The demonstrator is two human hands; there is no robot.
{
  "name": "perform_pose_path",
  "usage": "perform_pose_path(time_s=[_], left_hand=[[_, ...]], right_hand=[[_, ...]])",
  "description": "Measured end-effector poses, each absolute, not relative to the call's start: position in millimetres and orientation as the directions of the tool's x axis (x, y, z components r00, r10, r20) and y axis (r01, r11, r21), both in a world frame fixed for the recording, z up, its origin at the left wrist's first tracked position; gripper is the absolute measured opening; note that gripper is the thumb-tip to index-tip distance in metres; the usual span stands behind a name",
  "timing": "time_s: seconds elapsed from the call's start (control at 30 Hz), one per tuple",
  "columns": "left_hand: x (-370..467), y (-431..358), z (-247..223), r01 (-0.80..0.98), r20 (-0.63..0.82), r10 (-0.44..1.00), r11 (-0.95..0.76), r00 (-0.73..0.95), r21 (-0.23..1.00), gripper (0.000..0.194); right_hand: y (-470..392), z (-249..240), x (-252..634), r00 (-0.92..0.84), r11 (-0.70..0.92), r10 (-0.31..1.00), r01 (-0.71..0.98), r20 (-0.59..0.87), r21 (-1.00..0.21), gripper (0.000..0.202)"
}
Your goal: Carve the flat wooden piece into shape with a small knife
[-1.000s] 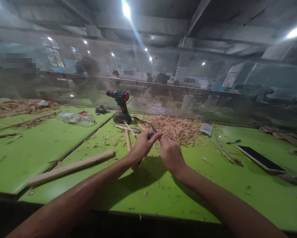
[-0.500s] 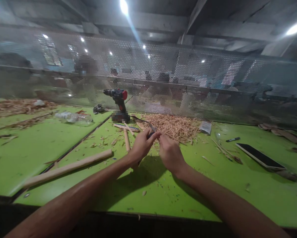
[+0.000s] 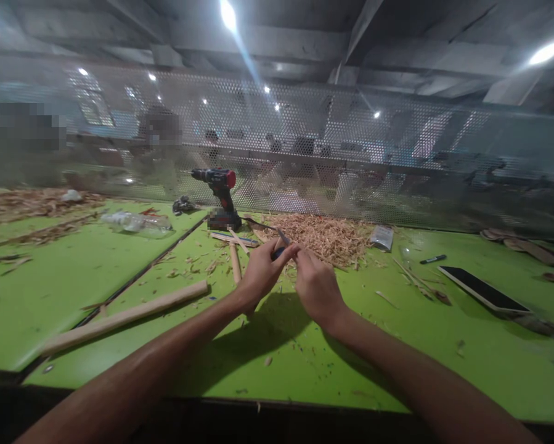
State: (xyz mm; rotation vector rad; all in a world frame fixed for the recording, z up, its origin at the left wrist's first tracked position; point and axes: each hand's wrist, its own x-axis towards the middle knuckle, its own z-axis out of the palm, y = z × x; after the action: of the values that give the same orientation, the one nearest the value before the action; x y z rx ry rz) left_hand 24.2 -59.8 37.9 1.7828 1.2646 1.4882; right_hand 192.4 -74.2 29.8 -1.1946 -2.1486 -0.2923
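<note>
Both my hands meet over the middle of the green bench. My left hand (image 3: 264, 271) is closed round a pale piece of wood, mostly hidden by the fingers. Its thumb reaches across to my right hand (image 3: 318, 287), which is clenched. Between the two, a narrow grey knife blade (image 3: 283, 237) points up and to the left, and its grip runs into my right fist. Something dark blue shows under the left thumb, too small to name. Just beyond the hands lies a heap of wood shavings (image 3: 327, 237).
A cordless drill (image 3: 221, 197) stands behind the hands. A wooden stick (image 3: 133, 314) lies left, near a plastic bottle (image 3: 138, 222). To the right are a marker (image 3: 432, 259), a phone-like slab (image 3: 482, 290) and a small packet (image 3: 381, 238). A perforated screen (image 3: 304, 148) closes the back.
The hands keep nearly the same place and grip. The blade between them looks slightly shifted, and the whole view has moved a little.
</note>
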Motion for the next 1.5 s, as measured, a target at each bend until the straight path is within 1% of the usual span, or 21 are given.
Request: perform_pose_path(time_s=[0.13,0.37,0.5,0.63,0.77,0.87,0.97,1.1,1.33,1.5], left_hand=[[23.7,-62.5,42.7,0.354,0.484,0.875,-0.446,-0.02,0.822,0.05],[21.4,-64.4,51.9,0.327,0.478,0.878,-0.445,-0.025,0.834,0.058],[24.5,-63.0,47.6,0.337,0.485,0.874,-0.456,-0.005,0.824,0.048],[28.3,-62.5,41.3,0.311,0.491,0.871,-0.473,0.021,0.825,0.041],[28.9,-63.3,38.8,0.292,0.497,0.868,-0.475,-0.004,0.83,0.046],[28.6,-63.3,39.4,0.285,0.488,0.873,-0.464,-0.015,0.839,0.044],[28.5,-62.6,40.6,0.295,0.468,0.884,-0.447,-0.003,0.845,0.042],[28.3,-61.9,40.1,0.305,0.491,0.871,-0.469,0.006,0.828,0.038],[25.2,-59.5,34.2,0.276,0.523,0.851,-0.513,0.043,0.813,0.039],[22.8,-57.1,33.7,0.222,0.537,0.841,-0.538,0.07,0.813,0.04]], right_hand=[[-75.0,29.3,192.2,-0.375,0.577,0.64,0.811,0.671,-0.096,0.046],[-74.3,29.5,193.4,-0.356,0.613,0.602,0.78,0.715,-0.128,0.042],[-68.6,25.5,194.0,-0.374,0.669,0.559,0.731,0.74,-0.135,0.04],[-66.4,22.5,194.4,-0.391,0.688,0.555,0.712,0.734,-0.141,0.04],[-68.7,22.6,192.8,-0.36,0.67,0.605,0.712,0.711,-0.21,0.044],[-69.3,22.7,191.7,-0.341,0.666,0.627,0.7,0.701,-0.256,0.045],[-68.0,21.8,191.1,-0.346,0.675,0.625,0.69,0.7,-0.262,0.042],[-65.9,19.2,190.4,-0.348,0.688,0.617,0.675,0.706,-0.269,0.041],[-62.3,13.4,190.6,-0.326,0.759,0.571,0.559,0.753,-0.334,0.035],[-63.5,16.1,190.6,-0.335,0.776,0.586,0.493,0.738,-0.393,0.034]])
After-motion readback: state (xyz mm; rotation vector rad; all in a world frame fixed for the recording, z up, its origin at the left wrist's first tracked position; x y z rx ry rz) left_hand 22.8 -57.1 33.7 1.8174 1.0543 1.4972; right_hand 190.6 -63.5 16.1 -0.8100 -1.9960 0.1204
